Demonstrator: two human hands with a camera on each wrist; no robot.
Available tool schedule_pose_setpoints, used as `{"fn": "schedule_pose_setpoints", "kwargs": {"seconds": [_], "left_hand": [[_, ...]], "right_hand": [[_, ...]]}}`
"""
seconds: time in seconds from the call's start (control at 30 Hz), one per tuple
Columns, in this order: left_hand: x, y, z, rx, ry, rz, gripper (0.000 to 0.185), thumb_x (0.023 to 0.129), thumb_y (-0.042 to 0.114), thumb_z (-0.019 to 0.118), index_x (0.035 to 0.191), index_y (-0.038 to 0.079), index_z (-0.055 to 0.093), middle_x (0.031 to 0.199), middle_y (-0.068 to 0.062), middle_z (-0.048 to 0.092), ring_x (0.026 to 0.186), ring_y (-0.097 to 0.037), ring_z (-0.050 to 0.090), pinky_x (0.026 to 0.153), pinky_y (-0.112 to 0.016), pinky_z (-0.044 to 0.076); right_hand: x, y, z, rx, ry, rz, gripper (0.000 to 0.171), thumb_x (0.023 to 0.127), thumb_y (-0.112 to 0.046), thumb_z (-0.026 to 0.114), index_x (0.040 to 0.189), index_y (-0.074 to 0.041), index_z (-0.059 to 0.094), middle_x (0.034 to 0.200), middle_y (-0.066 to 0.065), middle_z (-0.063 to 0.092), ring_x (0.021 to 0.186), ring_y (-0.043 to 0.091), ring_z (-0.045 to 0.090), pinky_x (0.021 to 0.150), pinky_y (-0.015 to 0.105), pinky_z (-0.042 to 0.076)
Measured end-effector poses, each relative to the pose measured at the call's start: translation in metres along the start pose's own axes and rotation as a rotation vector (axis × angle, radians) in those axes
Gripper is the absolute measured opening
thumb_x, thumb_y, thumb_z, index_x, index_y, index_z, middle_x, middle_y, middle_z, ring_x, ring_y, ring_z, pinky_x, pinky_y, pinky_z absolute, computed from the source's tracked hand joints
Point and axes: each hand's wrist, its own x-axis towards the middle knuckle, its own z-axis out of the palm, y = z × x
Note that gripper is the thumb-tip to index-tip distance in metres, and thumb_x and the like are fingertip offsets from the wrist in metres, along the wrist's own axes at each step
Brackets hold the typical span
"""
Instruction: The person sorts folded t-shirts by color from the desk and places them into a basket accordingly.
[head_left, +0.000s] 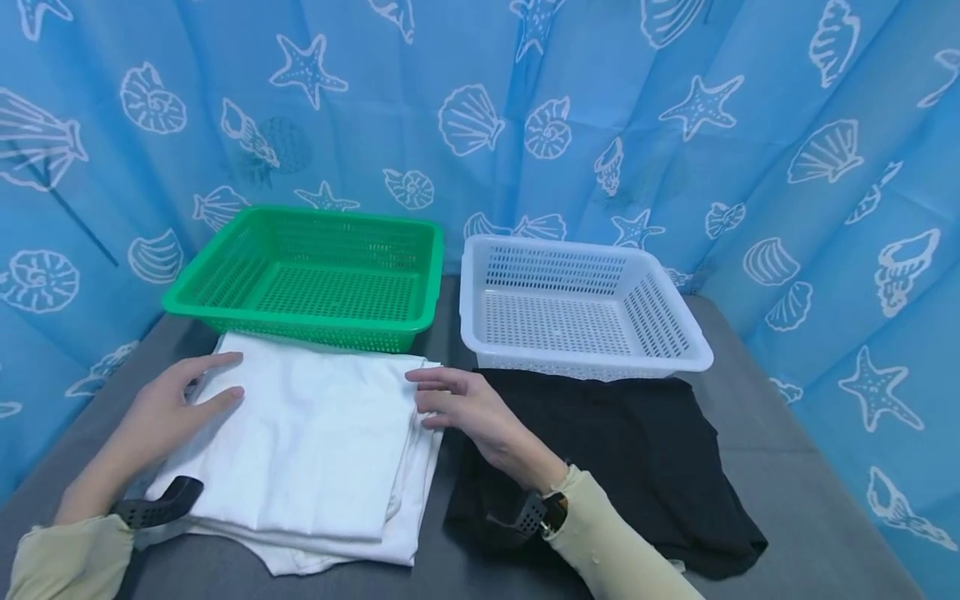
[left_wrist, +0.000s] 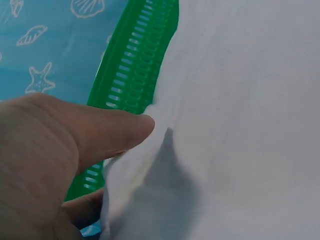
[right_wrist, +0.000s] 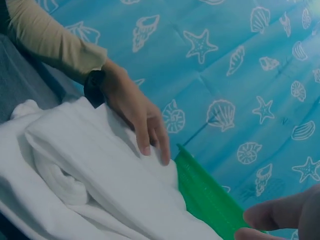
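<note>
We've got the folded white cloth (head_left: 315, 433) lying flat between our hands, just in front of the green basket (head_left: 315, 275). Left hand (head_left: 176, 400) rests on its left edge, right hand (head_left: 468, 408) touches its right edge, fingers straight on both, gripping nothing.

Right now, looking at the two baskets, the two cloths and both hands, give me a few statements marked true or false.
1. The green basket stands to the left of the white basket. True.
2. The white cloth lies inside the green basket. False: it lies folded on the table, in front of that basket.
3. The left hand rests on the white cloth's left edge. True.
4. The right hand grips the black cloth. False: it hovers over that cloth, its straight fingers at the white cloth's right edge.
5. Both baskets hold clothes. False: neither holds anything.
</note>
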Motion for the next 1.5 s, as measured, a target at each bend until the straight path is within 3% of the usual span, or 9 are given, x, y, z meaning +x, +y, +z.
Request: {"fn": "schedule_pose_setpoints", "kwargs": {"seconds": [0.3, 0.5, 0.7, 0.83, 0.97, 1.13, 1.23, 1.33, 1.5], "left_hand": [[-0.003, 0.003, 0.002, 0.017, 0.049, 0.019, 0.066, 0.094, 0.039, 0.067, 0.144, -0.001, 0.047, 0.151, -0.028, 0.033, 0.131, -0.056, 0.029, 0.094, -0.071, 0.03], [-0.004, 0.006, 0.001, 0.063, 0.115, 0.038, 0.054, 0.096, 0.034, 0.067, 0.136, -0.001, 0.056, 0.134, -0.029, 0.052, 0.114, -0.05, 0.048, 0.082, -0.064, 0.04], [-0.008, 0.008, -0.001, 0.048, 0.163, 0.086, 0.043, 0.095, 0.03, 0.069, 0.129, 0.006, 0.064, 0.132, -0.02, 0.056, 0.115, -0.04, 0.051, 0.078, -0.038, 0.043], [-0.008, 0.009, -0.003, 0.032, 0.035, 0.028, 0.056, 0.096, 0.041, 0.063, 0.14, 0.008, 0.055, 0.139, -0.025, 0.049, 0.121, -0.047, 0.046, 0.088, -0.053, 0.043], [-0.007, 0.007, -0.005, 0.039, -0.103, -0.014, 0.065, 0.095, 0.05, 0.061, 0.144, 0.009, 0.051, 0.142, -0.029, 0.045, 0.128, -0.054, 0.037, 0.093, -0.068, 0.034], [-0.008, 0.005, -0.007, 0.011, -0.157, -0.021, 0.067, 0.092, 0.051, 0.064, 0.144, 0.01, 0.052, 0.142, -0.029, 0.045, 0.129, -0.054, 0.034, 0.094, -0.07, 0.032], [-0.008, 0.004, -0.007, -0.005, -0.183, -0.04, 0.073, 0.091, 0.052, 0.067, 0.147, 0.01, 0.047, 0.145, -0.031, 0.039, 0.131, -0.056, 0.03, 0.095, -0.071, 0.03], [-0.007, 0.003, -0.008, -0.004, -0.196, -0.045, 0.077, 0.089, 0.052, 0.068, 0.149, 0.01, 0.044, 0.147, -0.033, 0.035, 0.132, -0.058, 0.028, 0.095, -0.072, 0.028], [-0.008, 0.002, -0.011, 0.005, -0.195, -0.021, 0.077, 0.09, 0.05, 0.069, 0.151, 0.011, 0.042, 0.147, -0.031, 0.037, 0.128, -0.051, 0.037, 0.093, -0.069, 0.034]], "right_hand": [[0.001, 0.007, 0.007, -0.012, 0.118, -0.065, 0.035, 0.095, -0.011, 0.063, 0.129, -0.006, 0.065, 0.136, 0.008, 0.055, 0.118, 0.024, 0.056, 0.09, 0.042, 0.052], [0.001, 0.013, 0.014, -0.101, 0.205, -0.189, 0.03, 0.093, -0.007, 0.061, 0.122, -0.005, 0.07, 0.137, 0.005, 0.055, 0.113, 0.024, 0.059, 0.087, 0.038, 0.053], [0.002, 0.019, 0.02, -0.197, 0.198, -0.295, 0.028, 0.094, -0.008, 0.063, 0.121, -0.006, 0.071, 0.138, 0.003, 0.054, 0.115, 0.025, 0.056, 0.091, 0.04, 0.05], [0.003, 0.02, 0.024, -0.206, 0.131, -0.23, 0.034, 0.095, -0.013, 0.065, 0.129, -0.016, 0.068, 0.14, -0.002, 0.05, 0.118, 0.022, 0.052, 0.095, 0.044, 0.045], [0.007, 0.018, 0.025, -0.238, 0.07, -0.143, 0.041, 0.092, -0.017, 0.069, 0.133, -0.023, 0.064, 0.126, 0.0, 0.054, 0.105, 0.019, 0.051, 0.084, 0.038, 0.044], [0.012, 0.015, 0.023, -0.288, 0.014, -0.111, 0.049, 0.089, -0.02, 0.074, 0.136, -0.024, 0.061, 0.118, 0.0, 0.055, 0.096, 0.019, 0.053, 0.077, 0.035, 0.043], [0.011, 0.012, 0.027, -0.306, 0.019, -0.144, 0.058, 0.087, -0.021, 0.076, 0.141, -0.026, 0.056, 0.135, -0.008, 0.051, 0.113, 0.014, 0.052, 0.094, 0.038, 0.043], [0.012, 0.015, 0.035, -0.25, 0.013, -0.204, 0.072, 0.085, -0.015, 0.078, 0.149, -0.026, 0.046, 0.148, -0.009, 0.041, 0.13, 0.011, 0.042, 0.108, 0.037, 0.033], [0.015, 0.024, 0.044, -0.233, 0.001, -0.17, 0.09, 0.077, -0.002, 0.082, 0.152, -0.029, 0.039, 0.154, -0.009, 0.033, 0.138, 0.009, 0.031, 0.112, 0.037, 0.026]]}}
